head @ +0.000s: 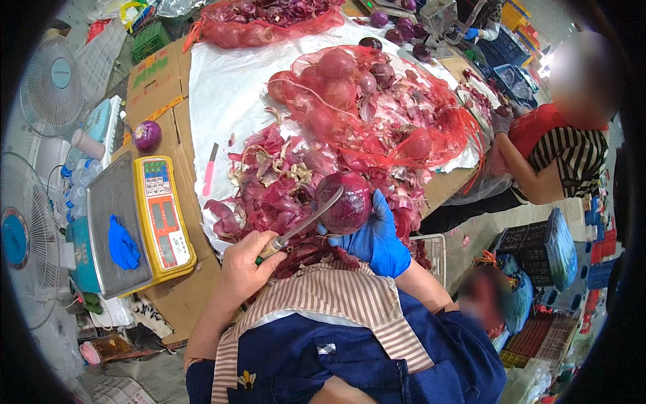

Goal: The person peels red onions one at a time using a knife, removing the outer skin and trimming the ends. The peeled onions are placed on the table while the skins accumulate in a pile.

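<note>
My left hand (252, 260), bare, grips the handle of a knife (309, 218) with a narrow, curved metal blade. The blade crosses in front of a large red onion (351, 202); whether its edge touches the skin I cannot tell. My right hand (378, 242), in a blue glove, cradles that onion from below and the right. Underneath lies a heap of loose red onion skins (272, 197) on a white cloth (222, 101). Just beyond, a red mesh bag (348, 101) holds onions and skins. A pink-handled knife (209, 174) lies on the cloth to the left.
At left, a yellow digital scale (166, 217) bears a crumpled blue glove (122, 242). A red onion (147, 136) sits on cardboard (156, 86) behind it. Two fans (53, 83) stand further left. A co-worker (550, 146) holds an onion at right. Another mesh bag (262, 30) lies at the back.
</note>
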`<action>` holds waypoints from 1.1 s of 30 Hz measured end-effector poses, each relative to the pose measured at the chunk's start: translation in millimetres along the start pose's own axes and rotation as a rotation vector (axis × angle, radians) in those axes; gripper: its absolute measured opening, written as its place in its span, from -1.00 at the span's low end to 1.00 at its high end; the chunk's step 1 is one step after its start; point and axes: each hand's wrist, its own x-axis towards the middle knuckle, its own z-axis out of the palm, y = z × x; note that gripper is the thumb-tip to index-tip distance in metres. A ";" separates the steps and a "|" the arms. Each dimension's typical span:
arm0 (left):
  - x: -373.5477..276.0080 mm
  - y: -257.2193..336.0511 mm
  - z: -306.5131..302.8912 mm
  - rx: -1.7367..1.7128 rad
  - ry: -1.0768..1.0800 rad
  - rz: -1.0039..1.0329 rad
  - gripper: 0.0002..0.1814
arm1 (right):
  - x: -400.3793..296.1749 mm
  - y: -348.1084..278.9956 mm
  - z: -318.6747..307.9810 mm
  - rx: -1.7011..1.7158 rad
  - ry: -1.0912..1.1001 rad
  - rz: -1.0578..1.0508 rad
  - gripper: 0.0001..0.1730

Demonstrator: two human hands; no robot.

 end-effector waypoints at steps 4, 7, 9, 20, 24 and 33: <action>-5.6 2.1 -2.1 0.101 -0.068 0.114 -0.56 | -2.1 3.9 11.7 0.009 0.114 -0.047 -0.21; -3.9 0.2 -1.4 0.185 -0.090 0.218 -0.55 | 0.9 3.4 23.3 -0.005 0.130 -0.036 -0.23; -6.4 -6.5 -3.7 0.017 -0.082 0.181 -0.59 | 2.2 3.0 27.8 -0.061 0.065 -0.012 -0.24; 9.5 -25.4 -22.9 -0.240 -0.193 0.145 -0.65 | 1.5 8.9 39.9 -0.159 0.144 -0.041 -0.22; 9.7 -23.1 -23.6 -0.294 -0.145 0.098 -0.66 | 2.0 7.9 39.0 -0.143 0.140 -0.013 -0.21; 9.3 -29.0 -19.2 -0.326 -0.214 0.087 -0.66 | 7.5 6.9 30.0 -0.018 0.154 0.015 -0.22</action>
